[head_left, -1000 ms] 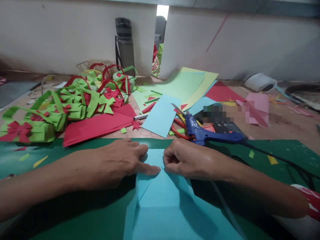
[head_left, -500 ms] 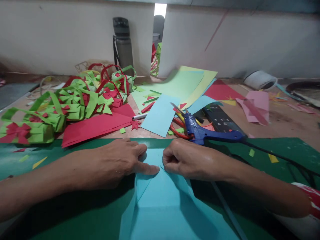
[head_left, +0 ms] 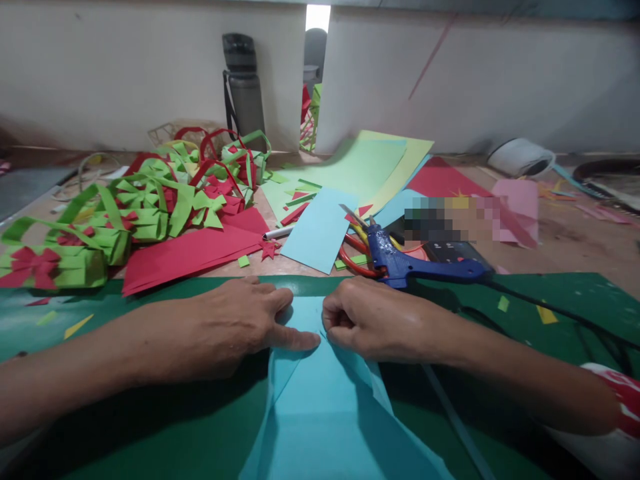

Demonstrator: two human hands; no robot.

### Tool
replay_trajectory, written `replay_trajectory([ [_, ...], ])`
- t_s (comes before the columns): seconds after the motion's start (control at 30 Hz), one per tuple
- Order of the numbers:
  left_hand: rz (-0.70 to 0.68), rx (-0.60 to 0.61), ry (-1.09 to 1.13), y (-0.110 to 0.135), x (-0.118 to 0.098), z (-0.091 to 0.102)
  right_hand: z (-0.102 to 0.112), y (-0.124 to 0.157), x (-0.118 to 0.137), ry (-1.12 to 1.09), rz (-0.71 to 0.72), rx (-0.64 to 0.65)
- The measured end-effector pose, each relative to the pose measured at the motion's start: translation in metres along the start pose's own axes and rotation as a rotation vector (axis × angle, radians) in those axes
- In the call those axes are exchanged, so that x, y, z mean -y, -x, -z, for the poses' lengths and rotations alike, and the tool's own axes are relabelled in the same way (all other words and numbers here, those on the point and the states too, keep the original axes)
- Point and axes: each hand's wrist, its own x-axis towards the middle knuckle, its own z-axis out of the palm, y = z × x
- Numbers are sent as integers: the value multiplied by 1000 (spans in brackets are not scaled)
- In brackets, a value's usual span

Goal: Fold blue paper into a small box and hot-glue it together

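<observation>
A light blue paper sheet (head_left: pixel 325 407) lies on the green cutting mat (head_left: pixel 150 427) in front of me, its far corners folded in toward the middle. My left hand (head_left: pixel 235 327) rests flat on the left fold, index finger stretched along the crease. My right hand (head_left: pixel 370 317) is curled, its fingertips pinching the right flap of the blue sheet near the centre. Both hands meet at the sheet's far end.
A blue glue gun (head_left: pixel 415 267) and red-handled scissors (head_left: pixel 353 257) lie just beyond my right hand. Green and red paper baskets (head_left: pixel 125 213), red paper (head_left: pixel 195 250), a smaller blue sheet (head_left: pixel 320 230), green sheets (head_left: pixel 360 170), a grey bottle (head_left: pixel 245 87) and a tape roll (head_left: pixel 520 157) stand farther back.
The right flap of the blue sheet has been drawn a little inward and lifted. Both hands stay almost where they were.
</observation>
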Motion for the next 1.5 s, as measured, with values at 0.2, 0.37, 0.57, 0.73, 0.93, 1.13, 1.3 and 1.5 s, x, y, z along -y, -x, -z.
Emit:
replay_trajectory([
  [0.2, 0, 3, -8, 0, 0, 0, 0, -1, 2, 23, -8, 0],
  [0.37, 8, 20, -9, -1, -2, 2, -1, -2, 2, 20, -16, 8],
  [0.57, 60, 140, -26, -4, -12, 14, -1, -1, 1, -8, -28, -5],
  [0.73, 68, 113, 14, 0, -11, 15, 0, 0, 1, -8, -28, 1],
  [0.93, 52, 49, 43, 6, -9, 12, -1, -3, 0, -8, -14, -13],
  [1.13, 36, 85, 43, 4, -9, 14, 0, -1, 1, -16, -20, -5],
  [1.3, 57, 95, 20, 1, -11, 14, 0, -1, 0, -6, -14, -2],
  [1.5, 69, 111, 1, 0, -12, 12, 0, -1, 1, -20, -11, 5],
])
